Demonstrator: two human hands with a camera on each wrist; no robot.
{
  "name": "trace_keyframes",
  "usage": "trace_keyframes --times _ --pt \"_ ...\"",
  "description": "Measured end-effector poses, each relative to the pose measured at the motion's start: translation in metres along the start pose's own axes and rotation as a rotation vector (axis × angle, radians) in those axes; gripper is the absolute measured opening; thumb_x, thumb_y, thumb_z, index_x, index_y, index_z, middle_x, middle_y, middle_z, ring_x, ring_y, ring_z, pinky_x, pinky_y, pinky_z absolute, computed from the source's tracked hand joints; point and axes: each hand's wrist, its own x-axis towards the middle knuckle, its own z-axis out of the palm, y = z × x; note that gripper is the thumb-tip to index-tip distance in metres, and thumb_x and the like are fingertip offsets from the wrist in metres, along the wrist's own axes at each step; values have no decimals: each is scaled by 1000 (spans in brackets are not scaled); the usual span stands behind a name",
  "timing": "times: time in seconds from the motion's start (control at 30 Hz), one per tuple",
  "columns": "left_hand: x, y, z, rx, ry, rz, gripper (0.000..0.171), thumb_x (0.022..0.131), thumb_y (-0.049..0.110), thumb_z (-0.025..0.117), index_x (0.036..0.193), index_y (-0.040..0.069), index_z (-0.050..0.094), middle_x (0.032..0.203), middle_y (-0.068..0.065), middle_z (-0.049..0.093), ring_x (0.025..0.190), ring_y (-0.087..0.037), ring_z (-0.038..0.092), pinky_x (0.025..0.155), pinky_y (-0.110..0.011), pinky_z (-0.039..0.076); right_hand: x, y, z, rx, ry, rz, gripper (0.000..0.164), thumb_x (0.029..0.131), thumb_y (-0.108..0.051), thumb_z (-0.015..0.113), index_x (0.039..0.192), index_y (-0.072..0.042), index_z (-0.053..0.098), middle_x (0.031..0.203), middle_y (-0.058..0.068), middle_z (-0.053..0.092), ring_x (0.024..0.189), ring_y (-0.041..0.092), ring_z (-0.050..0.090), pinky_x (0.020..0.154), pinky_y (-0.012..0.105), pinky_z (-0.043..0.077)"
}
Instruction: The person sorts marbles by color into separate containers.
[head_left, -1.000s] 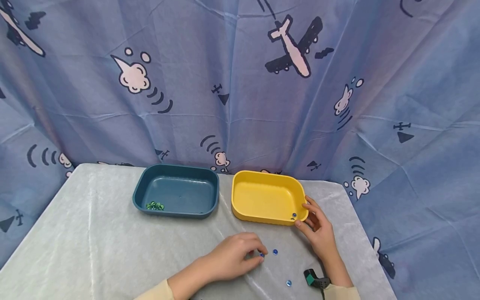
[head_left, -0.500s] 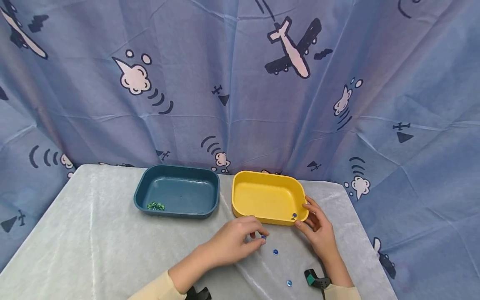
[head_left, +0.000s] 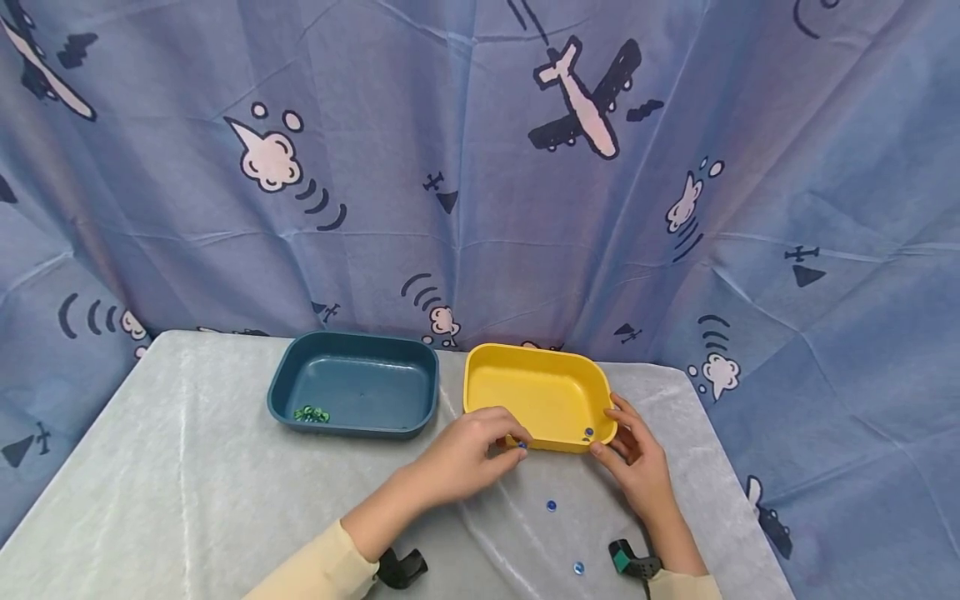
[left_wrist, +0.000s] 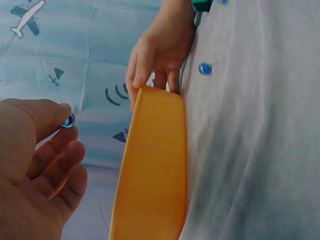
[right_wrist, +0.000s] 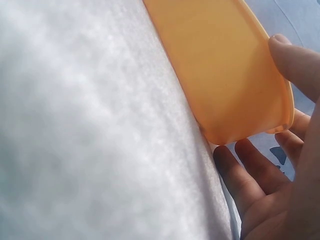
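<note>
My left hand (head_left: 468,458) pinches a small blue glass marble (left_wrist: 68,120) between thumb and index finger, its other fingers loosely curled. In the head view it hovers at the near wall of a yellow plastic box (head_left: 525,387). At that box's near right corner, my right hand (head_left: 637,467) holds on, thumb at the rim and fingers round the side. A blue marble (head_left: 588,432) lies inside that corner. On the cloth in front, one blue marble (head_left: 551,506) and, nearer, another blue marble (head_left: 578,568) lie apart.
Left of the yellow box stands a dark teal box (head_left: 360,396) with several green marbles (head_left: 311,414) in its near left corner. A pale grey cloth (head_left: 225,500) covers the table. A blue patterned curtain (head_left: 375,167) hangs behind.
My left hand has picked the blue marble off the cloth and carried it away from me to the yellow box's near side. The right hand has stayed at the box corner.
</note>
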Motion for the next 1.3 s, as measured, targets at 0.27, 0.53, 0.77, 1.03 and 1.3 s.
trace_keyframes --times 0.27,0.53,0.77,1.03,1.3 --pt "7 -10 -3 -34 30 -33 13 102 10 80 115 10 81 108 2 74 93 -12 65 84 -22 59 0 1 0 8 4 15 55 97 5 80 147 -1 61 173 6 40 137 3 58 105 15 52" --pt "15 -21 -2 21 39 -85 12 104 13 78 115 13 81 108 4 73 93 -12 65 82 -23 59 0 1 1 -2 4 13 54 97 4 80 147 0 61 173 6 40 137 3 58 105 15 52" --pt "23 -29 0 32 32 -124 12 104 15 77 115 13 81 108 4 72 92 -12 65 81 -22 58 0 1 1 -4 5 21 55 97 4 81 147 1 61 173 6 40 137 2 57 105 15 52" --pt "30 -36 1 34 33 -150 15 105 17 76 116 8 81 108 2 72 93 -16 66 82 -23 58 1 2 2 8 -2 11 55 97 5 80 148 -1 61 173 7 40 138 4 57 105 16 52" --pt "38 -41 3 71 24 -174 16 105 16 75 117 7 81 108 0 74 94 -17 67 84 -25 59 1 1 1 15 -3 -5 54 97 6 80 148 0 61 173 9 39 138 3 57 105 15 52"
